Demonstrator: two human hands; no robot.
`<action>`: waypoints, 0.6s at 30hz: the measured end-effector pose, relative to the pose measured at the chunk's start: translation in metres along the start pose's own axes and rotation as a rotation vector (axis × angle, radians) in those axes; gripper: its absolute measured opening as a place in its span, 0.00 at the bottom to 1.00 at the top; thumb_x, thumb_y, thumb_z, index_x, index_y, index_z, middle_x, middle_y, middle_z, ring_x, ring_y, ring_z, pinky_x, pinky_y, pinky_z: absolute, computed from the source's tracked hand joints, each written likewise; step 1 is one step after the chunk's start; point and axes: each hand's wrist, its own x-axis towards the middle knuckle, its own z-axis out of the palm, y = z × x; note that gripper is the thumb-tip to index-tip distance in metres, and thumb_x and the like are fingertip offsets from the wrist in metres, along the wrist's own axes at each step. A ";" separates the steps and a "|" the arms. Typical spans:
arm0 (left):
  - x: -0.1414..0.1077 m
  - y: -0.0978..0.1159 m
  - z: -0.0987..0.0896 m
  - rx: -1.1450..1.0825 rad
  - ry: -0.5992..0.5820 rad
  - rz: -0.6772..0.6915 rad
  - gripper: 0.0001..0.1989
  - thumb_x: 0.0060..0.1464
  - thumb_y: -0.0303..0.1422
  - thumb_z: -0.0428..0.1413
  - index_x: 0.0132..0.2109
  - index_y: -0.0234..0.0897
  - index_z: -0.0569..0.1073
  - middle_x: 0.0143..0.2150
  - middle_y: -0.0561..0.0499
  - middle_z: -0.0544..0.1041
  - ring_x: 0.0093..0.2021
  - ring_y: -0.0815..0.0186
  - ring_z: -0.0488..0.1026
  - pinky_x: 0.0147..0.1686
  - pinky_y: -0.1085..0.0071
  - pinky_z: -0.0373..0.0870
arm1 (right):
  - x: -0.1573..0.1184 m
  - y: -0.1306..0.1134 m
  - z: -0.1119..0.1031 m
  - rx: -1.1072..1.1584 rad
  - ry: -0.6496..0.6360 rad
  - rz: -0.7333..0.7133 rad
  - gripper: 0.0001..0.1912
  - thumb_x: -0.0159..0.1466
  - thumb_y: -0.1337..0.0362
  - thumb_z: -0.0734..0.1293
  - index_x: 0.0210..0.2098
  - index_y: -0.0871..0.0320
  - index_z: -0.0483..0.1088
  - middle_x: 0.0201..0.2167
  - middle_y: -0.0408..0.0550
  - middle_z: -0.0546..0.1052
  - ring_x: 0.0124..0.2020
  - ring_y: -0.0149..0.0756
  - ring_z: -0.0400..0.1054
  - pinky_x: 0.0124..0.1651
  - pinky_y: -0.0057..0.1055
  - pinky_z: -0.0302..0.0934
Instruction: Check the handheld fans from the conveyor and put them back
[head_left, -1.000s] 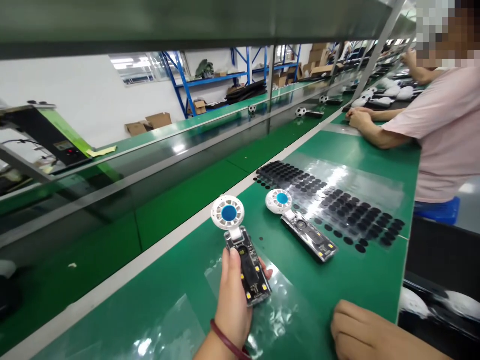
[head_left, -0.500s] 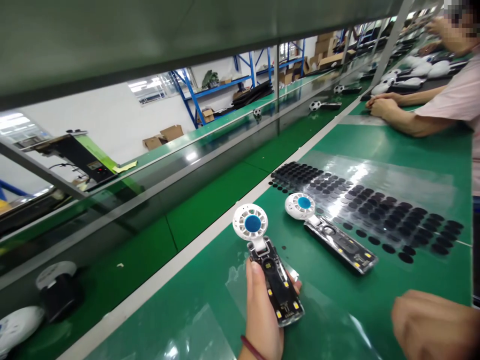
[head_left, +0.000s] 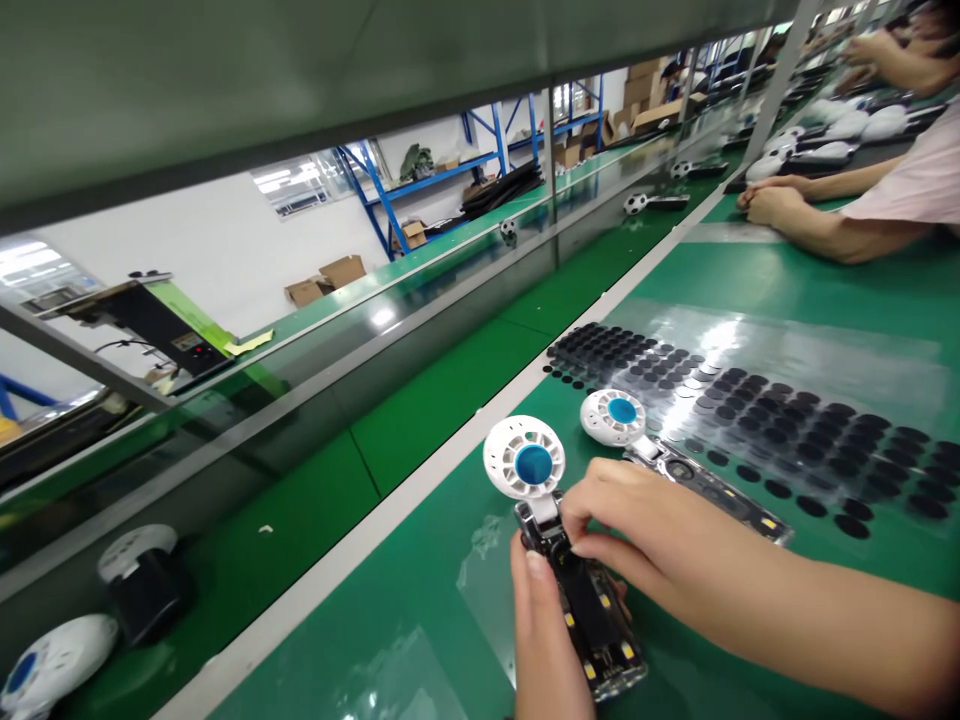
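Note:
My left hand is wrapped around the clear-cased black body of a handheld device. Its round white vented head, with a blue disc in the centre, tilts upward, and small yellow lights dot the circuit board. My right hand comes across from the right, thumb and fingertips pinched at the top of the board, just below the head's neck. Whatever lies between those fingertips is hidden. Behind my right hand, a second such device lies on the green table, its body partly covered by my hand and forearm.
Clear sheets with rows of black round stickers lie to the right. Across a pale edge strip runs a green conveyor carrying white-headed devices at left and football-patterned ones farther along. A co-worker's hands rest at upper right.
My right hand has moved in from the lower right to the top of the held device's board. The view has shifted slightly, and the held device now sits a little farther right in it.

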 end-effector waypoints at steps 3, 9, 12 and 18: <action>0.000 0.001 0.000 0.019 0.006 -0.003 0.32 0.46 0.55 0.51 0.54 0.41 0.64 0.38 0.46 0.76 0.38 0.55 0.74 0.39 0.62 0.68 | 0.001 -0.006 -0.002 -0.046 -0.050 0.011 0.07 0.61 0.72 0.59 0.28 0.55 0.62 0.28 0.43 0.66 0.30 0.35 0.60 0.31 0.31 0.55; 0.000 0.000 0.002 -0.015 -0.007 -0.002 0.27 0.47 0.54 0.51 0.49 0.44 0.67 0.42 0.48 0.76 0.46 0.53 0.71 0.44 0.61 0.68 | 0.002 -0.011 -0.007 -0.064 -0.108 0.064 0.08 0.61 0.75 0.59 0.29 0.56 0.62 0.30 0.43 0.65 0.31 0.35 0.59 0.32 0.30 0.54; 0.001 0.000 0.001 -0.001 0.011 -0.020 0.29 0.46 0.54 0.51 0.51 0.43 0.67 0.43 0.48 0.76 0.47 0.53 0.71 0.44 0.61 0.68 | 0.003 -0.011 -0.006 -0.087 -0.097 0.047 0.08 0.61 0.75 0.59 0.29 0.56 0.61 0.29 0.43 0.65 0.31 0.36 0.59 0.32 0.30 0.52; 0.002 0.001 -0.005 0.008 0.013 -0.052 0.33 0.43 0.54 0.54 0.54 0.46 0.65 0.51 0.49 0.72 0.54 0.54 0.65 0.49 0.66 0.64 | 0.003 -0.008 -0.004 -0.144 -0.100 -0.037 0.09 0.62 0.74 0.59 0.27 0.55 0.60 0.28 0.42 0.64 0.29 0.35 0.57 0.29 0.28 0.46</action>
